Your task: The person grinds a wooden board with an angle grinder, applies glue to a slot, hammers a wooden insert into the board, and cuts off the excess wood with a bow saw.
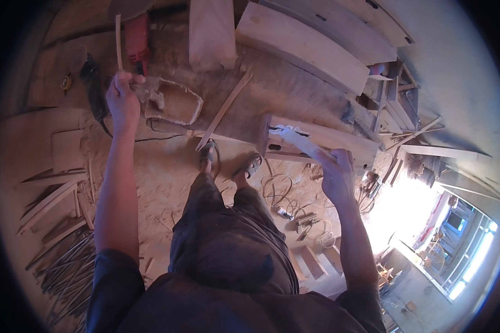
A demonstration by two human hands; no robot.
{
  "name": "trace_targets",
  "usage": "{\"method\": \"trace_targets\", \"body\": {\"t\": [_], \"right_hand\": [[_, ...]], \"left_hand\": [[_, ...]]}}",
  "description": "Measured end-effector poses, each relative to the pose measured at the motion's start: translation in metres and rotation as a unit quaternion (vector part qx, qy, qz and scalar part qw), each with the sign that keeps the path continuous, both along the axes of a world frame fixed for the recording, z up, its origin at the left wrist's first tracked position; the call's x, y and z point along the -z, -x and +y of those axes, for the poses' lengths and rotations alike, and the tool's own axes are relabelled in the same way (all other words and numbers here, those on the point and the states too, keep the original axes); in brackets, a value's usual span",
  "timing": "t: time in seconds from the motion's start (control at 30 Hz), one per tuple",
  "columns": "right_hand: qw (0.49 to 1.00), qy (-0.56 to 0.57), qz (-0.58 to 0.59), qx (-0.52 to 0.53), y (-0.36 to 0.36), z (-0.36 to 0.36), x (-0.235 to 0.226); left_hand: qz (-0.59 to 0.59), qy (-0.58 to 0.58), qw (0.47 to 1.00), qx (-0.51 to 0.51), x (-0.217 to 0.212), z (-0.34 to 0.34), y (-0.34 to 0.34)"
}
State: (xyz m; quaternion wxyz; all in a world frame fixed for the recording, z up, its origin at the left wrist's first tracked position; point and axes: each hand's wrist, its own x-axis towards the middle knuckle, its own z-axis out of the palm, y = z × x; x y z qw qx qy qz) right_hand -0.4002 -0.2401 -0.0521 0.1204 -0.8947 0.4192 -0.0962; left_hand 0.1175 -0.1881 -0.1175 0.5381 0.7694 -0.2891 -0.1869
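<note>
My left hand (123, 102) is closed around the lower end of a thin wooden strip (119, 41), which points away from me beside a red power sander (136, 39) with a round disc. Right of that hand lies a cut-open plastic container (179, 104) with a ragged rim and brown inside. My right hand (339, 175) grips a pale flat stick (307, 145) whose far end is smeared with white paste. That end is over a wooden board with slots (330, 133) at the bench's near edge; whether it touches the wood I cannot tell.
A loose wooden slat (226, 108) crosses the dusty bench. Large wooden panels (303, 44) lie at the back. A black corded tool (93, 89) and a tape measure (66, 83) are at left. Cables (278, 188) coil on the sawdust-covered floor, and thin rods (66, 272) are piled lower left.
</note>
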Motion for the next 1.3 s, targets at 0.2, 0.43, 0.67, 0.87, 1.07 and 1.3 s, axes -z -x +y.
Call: {"method": "trace_targets", "body": {"t": [0.2, 0.43, 0.67, 0.87, 1.07, 1.3], "right_hand": [[0.993, 0.037, 0.048, -0.105, -0.004, -0.050, 0.008], [0.988, 0.041, 0.026, -0.146, 0.079, -0.089, 0.025], [0.977, -0.041, -0.034, -0.207, 0.060, -0.108, 0.022], [0.952, -0.064, 0.054, -0.294, 0.008, -0.149, 0.041], [0.956, -0.041, 0.001, -0.291, 0.029, -0.184, 0.032], [0.931, 0.003, -0.011, -0.366, -0.017, -0.146, 0.014]], "left_hand": [[-0.004, 0.013, 0.999, -0.047, -0.013, 0.022, 0.001], [-0.003, -0.031, 0.986, -0.166, -0.027, 0.131, 0.050], [0.151, 0.141, 0.950, -0.233, -0.006, 0.160, 0.113], [0.103, 0.014, 0.971, -0.216, -0.003, 0.163, 0.202], [0.172, -0.104, 0.932, -0.302, 0.035, 0.275, 0.315], [0.249, -0.137, 0.917, -0.278, 0.057, 0.292, 0.396]]}}
